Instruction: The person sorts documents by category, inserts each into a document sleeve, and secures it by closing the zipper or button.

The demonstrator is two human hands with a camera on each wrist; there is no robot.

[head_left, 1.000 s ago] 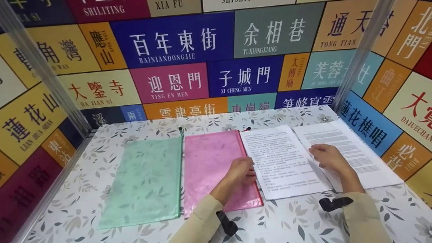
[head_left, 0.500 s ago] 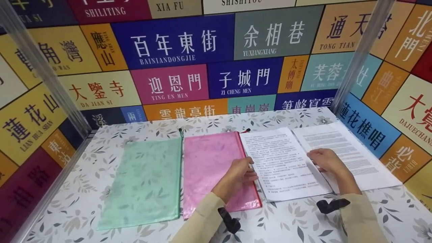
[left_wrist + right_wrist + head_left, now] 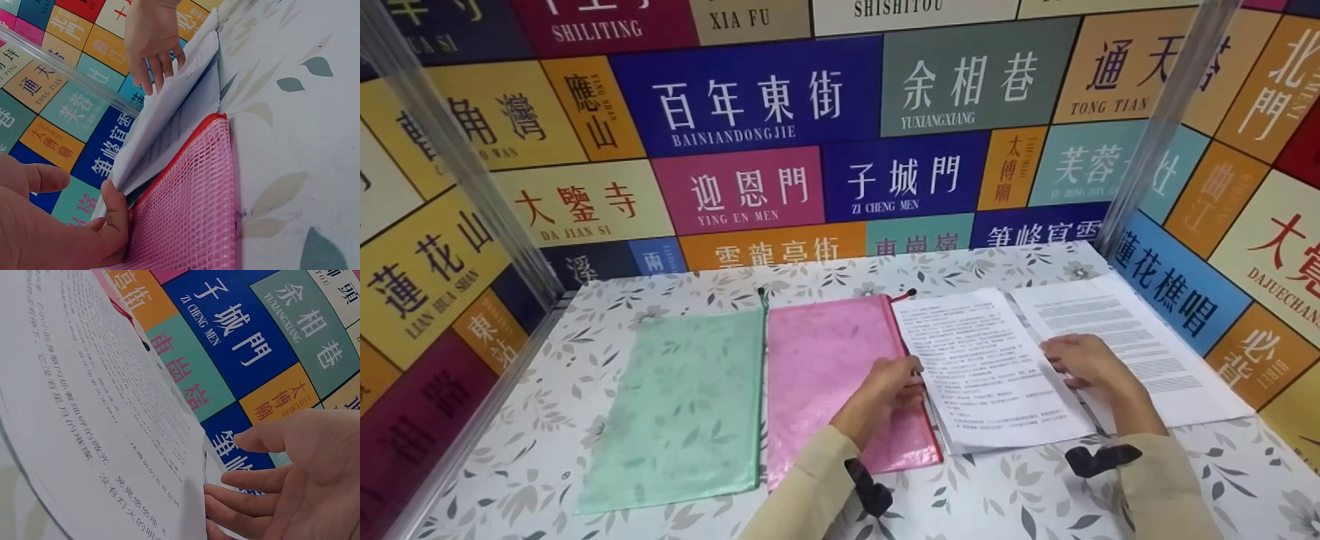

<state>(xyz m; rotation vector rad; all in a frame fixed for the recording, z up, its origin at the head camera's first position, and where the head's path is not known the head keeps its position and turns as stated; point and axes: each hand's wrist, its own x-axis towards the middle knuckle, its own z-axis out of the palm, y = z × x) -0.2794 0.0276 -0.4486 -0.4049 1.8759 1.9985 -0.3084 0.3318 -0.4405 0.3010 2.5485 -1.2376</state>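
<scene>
A stack of printed paper (image 3: 982,375) lies between my two hands, its sheets bowed up off the table in the left wrist view. My left hand (image 3: 885,394) is at its left edge, above the pink mesh zipper pouch (image 3: 825,375). In the left wrist view the fingers (image 3: 116,211) touch the paper edge while the thumb stands apart. At the right edge, my right hand (image 3: 1091,364) touches the paper with loosely extended fingers (image 3: 239,503), thumb raised clear. Part of the left hand's fingers is hidden in the head view.
Left of the pink pouch lies a green zipper pouch (image 3: 682,405). A second paper stack (image 3: 1155,352) is at the right, partly under my right hand. The table (image 3: 532,457) has a leaf-patterned cover. Behind stands a sign-covered wall (image 3: 750,97), with clear posts (image 3: 1147,142) at the corners.
My right hand has moved slightly left onto the paper's right edge, and my left hand has come slightly lower. The paper between them has shifted a little toward me.
</scene>
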